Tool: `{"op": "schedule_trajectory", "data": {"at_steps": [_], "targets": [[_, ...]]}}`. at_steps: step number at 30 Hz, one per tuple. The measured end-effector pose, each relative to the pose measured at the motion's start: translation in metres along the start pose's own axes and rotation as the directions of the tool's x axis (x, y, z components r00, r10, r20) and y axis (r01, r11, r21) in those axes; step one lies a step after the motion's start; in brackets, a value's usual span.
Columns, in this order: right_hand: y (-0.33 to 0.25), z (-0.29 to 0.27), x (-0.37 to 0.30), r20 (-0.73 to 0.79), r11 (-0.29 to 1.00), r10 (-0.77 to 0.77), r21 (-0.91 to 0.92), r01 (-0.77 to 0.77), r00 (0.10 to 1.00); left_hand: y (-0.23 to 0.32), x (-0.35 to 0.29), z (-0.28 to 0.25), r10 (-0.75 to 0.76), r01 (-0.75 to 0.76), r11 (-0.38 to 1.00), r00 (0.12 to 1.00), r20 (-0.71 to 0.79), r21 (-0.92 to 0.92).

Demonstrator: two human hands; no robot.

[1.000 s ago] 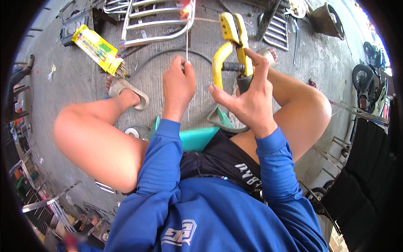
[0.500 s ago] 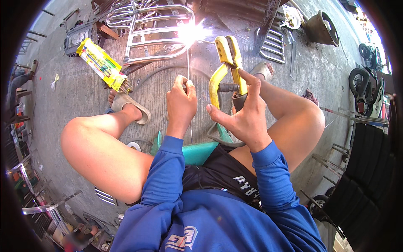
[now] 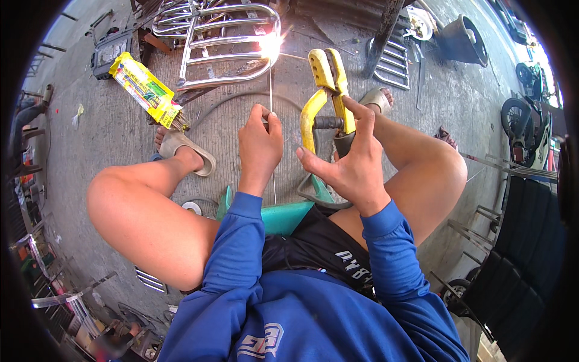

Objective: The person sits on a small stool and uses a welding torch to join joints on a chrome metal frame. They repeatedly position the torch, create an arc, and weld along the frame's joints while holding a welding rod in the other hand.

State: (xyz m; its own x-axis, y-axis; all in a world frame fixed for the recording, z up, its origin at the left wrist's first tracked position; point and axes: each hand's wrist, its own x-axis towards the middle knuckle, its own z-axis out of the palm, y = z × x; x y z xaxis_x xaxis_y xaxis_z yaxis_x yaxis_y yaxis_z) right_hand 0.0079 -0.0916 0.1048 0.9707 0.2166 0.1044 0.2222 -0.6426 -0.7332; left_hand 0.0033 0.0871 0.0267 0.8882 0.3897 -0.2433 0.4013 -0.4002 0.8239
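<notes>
My left hand [image 3: 260, 148] is closed, pinching a thin metal rod [image 3: 271, 90] that points up to the bright weld spot [image 3: 270, 47]. That spot glows on the right bend of a shiny tubular metal rack [image 3: 226, 58]. My right hand [image 3: 356, 160] holds a yellow welding electrode holder [image 3: 322, 72] by its handle, thumb and index finger spread around it; its other fingers are partly hidden. From the holder's jaws a thin electrode [image 3: 294, 57] runs left to the glow. Glare hides the exact contact of rod, electrode and rack.
A yellow packet of welding rods [image 3: 145, 90] lies by my left foot, near a dark grey case [image 3: 111, 53]. A cable [image 3: 226, 99] curves over the concrete floor. Another small metal rack [image 3: 392, 65] and a dark bucket [image 3: 463, 41] are at the far right. Motorbikes stand farther right.
The weld glare has shrunk and dimmed, and the rack's bend shows more clearly. Both hands stay almost in place, with the rod and the holder still held.
</notes>
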Motion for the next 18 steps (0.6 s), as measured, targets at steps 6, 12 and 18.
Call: {"op": "schedule_trajectory", "data": {"at_steps": [6, 12, 18], "targets": [[-0.0003, 0.0008, 0.0016, -0.008, 1.000, -0.003, 0.015, 0.004, 1.000, 0.0005, 0.0000, -0.0005, 0.010, -0.010, 1.000, 1.000, -0.002, -0.009], [-0.0010, -0.0004, 0.0011, 0.012, 1.000, 0.024, -0.009, -0.024, 1.000, -0.0005, 0.0010, -0.0010, 0.001, -0.001, 1.000, 1.000, 0.011, 0.011], [-0.0026, -0.0004, 0.0017, 0.012, 1.000, 0.019, 0.019, -0.020, 1.000, -0.0028, 0.0017, -0.0009, 0.012, -0.012, 1.000, 1.000, 0.010, 0.022]]}}
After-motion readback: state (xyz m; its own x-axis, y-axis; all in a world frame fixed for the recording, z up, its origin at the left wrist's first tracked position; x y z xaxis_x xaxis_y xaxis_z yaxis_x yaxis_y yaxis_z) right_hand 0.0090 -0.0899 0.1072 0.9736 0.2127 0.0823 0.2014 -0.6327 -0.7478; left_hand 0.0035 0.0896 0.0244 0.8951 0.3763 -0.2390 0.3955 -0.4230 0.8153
